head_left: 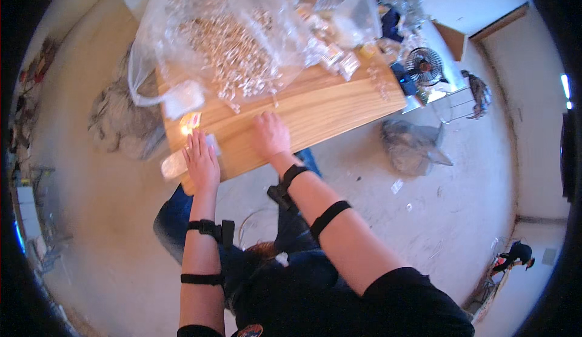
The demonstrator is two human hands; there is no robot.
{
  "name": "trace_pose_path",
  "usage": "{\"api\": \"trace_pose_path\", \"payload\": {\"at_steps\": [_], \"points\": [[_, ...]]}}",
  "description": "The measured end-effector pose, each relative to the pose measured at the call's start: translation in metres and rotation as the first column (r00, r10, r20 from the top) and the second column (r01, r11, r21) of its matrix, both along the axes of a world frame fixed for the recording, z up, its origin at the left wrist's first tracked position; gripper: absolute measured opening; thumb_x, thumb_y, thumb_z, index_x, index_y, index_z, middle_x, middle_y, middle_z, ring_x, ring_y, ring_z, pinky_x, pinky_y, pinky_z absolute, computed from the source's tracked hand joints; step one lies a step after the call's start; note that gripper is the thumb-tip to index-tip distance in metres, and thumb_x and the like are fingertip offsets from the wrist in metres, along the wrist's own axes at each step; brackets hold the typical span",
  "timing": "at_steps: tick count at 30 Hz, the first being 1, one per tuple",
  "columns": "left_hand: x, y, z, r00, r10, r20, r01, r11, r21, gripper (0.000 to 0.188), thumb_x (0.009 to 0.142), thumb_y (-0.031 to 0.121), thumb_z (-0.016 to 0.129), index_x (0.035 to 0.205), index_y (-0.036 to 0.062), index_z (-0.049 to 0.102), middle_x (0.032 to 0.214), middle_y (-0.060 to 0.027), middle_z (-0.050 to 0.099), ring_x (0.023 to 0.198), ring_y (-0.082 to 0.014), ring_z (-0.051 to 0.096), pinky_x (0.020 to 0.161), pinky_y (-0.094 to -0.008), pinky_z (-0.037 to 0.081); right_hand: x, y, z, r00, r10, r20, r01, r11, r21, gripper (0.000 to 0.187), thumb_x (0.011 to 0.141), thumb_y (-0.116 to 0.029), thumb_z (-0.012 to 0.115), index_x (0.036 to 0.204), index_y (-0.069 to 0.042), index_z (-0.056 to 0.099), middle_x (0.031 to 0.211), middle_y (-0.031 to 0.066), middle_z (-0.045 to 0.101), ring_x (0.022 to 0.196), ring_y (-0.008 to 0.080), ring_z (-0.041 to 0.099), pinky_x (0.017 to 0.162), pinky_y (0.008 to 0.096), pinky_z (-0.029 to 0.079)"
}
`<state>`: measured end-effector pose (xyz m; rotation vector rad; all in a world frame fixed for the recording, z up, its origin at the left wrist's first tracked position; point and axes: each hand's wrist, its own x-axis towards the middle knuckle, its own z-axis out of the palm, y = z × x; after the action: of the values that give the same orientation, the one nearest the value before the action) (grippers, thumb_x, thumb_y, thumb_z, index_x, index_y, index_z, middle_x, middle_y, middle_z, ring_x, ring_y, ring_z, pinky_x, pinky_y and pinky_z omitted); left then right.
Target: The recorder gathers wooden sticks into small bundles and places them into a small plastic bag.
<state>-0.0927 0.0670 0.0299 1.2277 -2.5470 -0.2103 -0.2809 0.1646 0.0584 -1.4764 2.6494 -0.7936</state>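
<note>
Left hand [203,162] lay spread over clear plastic packet [173,166]; right hand [271,136] was curled, contents indiscernible. Loose tan-and-white pieces [233,49] apparently remained.

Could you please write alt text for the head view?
A person's left hand lies over a pale translucent packet at the left end of a wooden table; the right hand is on or just above the table. Beyond them, small pale pieces lie heaped amid clear plastic bags, with a small fan farther right.
</note>
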Motion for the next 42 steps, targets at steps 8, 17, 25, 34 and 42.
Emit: {"api": "trace_pose_path", "payload": {"at_steps": [8,17,25,34,42], "points": [[-0.031,0.021,0.007,0.999,-0.032,-0.013,0.033,0.997,0.072,0.049,0.096,0.024,0.050,0.139,0.0011,0.044,0.151,-0.0144,0.036,0.142,-0.0282,0.029,0.117,-0.0486,0.019,0.000,-0.007,-0.005,0.999,0.029,0.045,-0.020,0.983,-0.180,0.015,0.080,-0.014,0.059,0.093,-0.006,0.058,0.092,0.0149,0.057,0.094,0.0353,0.057,0.079,0.0461,0.049],[-0.032,0.023,0.003,0.997,0.012,-0.070,-0.012,1.000,0.003,0.043,0.093,0.019,0.049,0.131,-0.0018,0.051,0.142,-0.0198,0.047,0.136,-0.0322,0.040,0.114,-0.0517,0.026,0.011,-0.072,-0.012,0.999,0.049,-0.008,-0.049,0.972,-0.231,0.021,0.083,-0.017,0.065,0.100,-0.008,0.058,0.097,0.0146,0.059,0.092,0.0350,0.059,0.077,0.0468,0.049],[-0.030,0.024,0.017,0.976,-0.016,-0.215,0.032,0.997,0.068,0.045,0.091,0.016,0.054,0.134,0.0008,0.048,0.142,-0.0166,0.046,0.137,-0.0303,0.038,0.114,-0.0495,0.026,0.002,-0.028,-0.009,0.991,0.127,0.052,-0.115,0.975,-0.191,0.009,0.083,-0.015,0.065,0.085,-0.007,0.062,0.087,0.0128,0.060,0.085,0.0341,0.060,0.074,0.0450,0.049],[-0.035,0.026,0.021,0.978,-0.032,-0.208,0.049,0.996,0.078,0.048,0.091,0.018,0.057,0.135,0.0030,0.047,0.143,-0.0131,0.046,0.137,-0.0270,0.038,0.115,-0.0480,0.025,-0.008,-0.004,-0.005,0.955,0.204,0.213,-0.174,0.973,-0.152,0.010,0.085,-0.015,0.064,0.088,-0.007,0.068,0.090,0.0116,0.063,0.083,0.0342,0.062,0.071,0.0444,0.050],[-0.029,0.028,0.021,0.977,-0.095,-0.190,0.100,0.995,0.017,0.042,0.090,0.023,0.059,0.129,0.0071,0.054,0.141,-0.0130,0.047,0.135,-0.0279,0.040,0.115,-0.0495,0.025,-0.002,-0.014,-0.005,0.919,0.373,0.127,-0.351,0.922,-0.161,0.010,0.085,-0.018,0.065,0.090,-0.010,0.069,0.093,0.0106,0.062,0.085,0.0338,0.062,0.071,0.0447,0.051]]}}
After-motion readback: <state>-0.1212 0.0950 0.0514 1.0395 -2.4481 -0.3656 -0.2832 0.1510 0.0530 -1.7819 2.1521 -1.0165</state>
